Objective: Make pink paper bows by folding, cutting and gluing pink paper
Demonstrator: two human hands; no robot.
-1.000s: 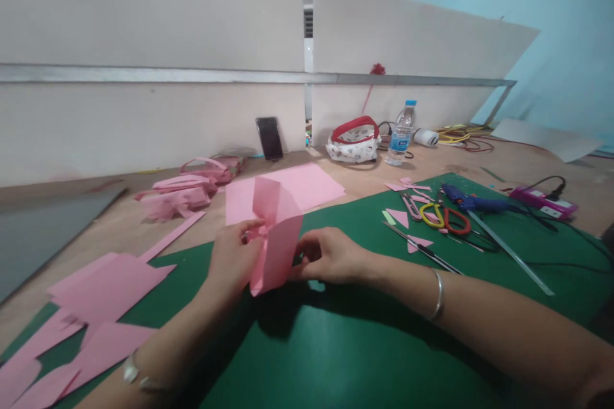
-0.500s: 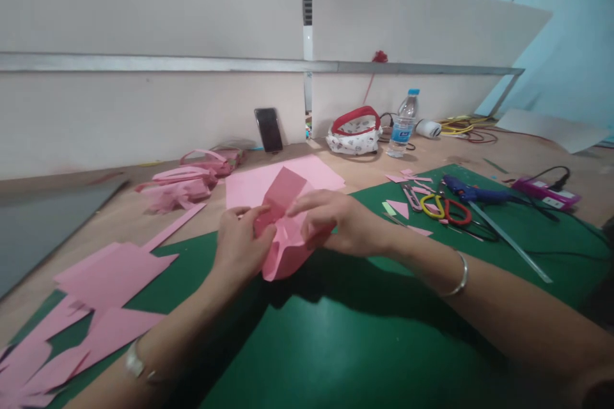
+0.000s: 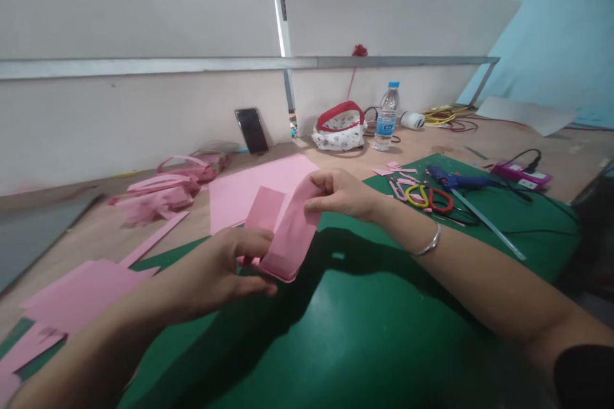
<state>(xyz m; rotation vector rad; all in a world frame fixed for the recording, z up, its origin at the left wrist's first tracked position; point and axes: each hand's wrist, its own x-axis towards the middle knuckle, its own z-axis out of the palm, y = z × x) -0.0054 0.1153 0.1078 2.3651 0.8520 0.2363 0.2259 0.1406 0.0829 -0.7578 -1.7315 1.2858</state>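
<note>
A folded pink paper piece [image 3: 292,236] is held above the green mat [image 3: 355,326], its upper flaps standing apart. My right hand [image 3: 336,195] pinches its upper right edge between thumb and fingers. At its lower left is my left hand [image 3: 235,268], with fingers behind the paper and the thumb stretched out below; the fingertips are partly hidden by the paper. Behind it lies a large pink sheet [image 3: 230,198]. More cut pink sheets [image 3: 86,291] lie to the left, near my left forearm.
Pink paper strips and bundles [image 3: 158,195] lie at the back left. A phone [image 3: 252,131], a pouch [image 3: 340,128] and a water bottle [image 3: 385,118] stand at the back. Scissors [image 3: 439,200], a blue glue gun [image 3: 455,179] and a purple box [image 3: 520,174] sit at the right.
The pink paper has turned and its long side now faces me. My left hand has shifted lower left with its thumb off the paper; my right hand has moved to the upper edge. The view has swung right.
</note>
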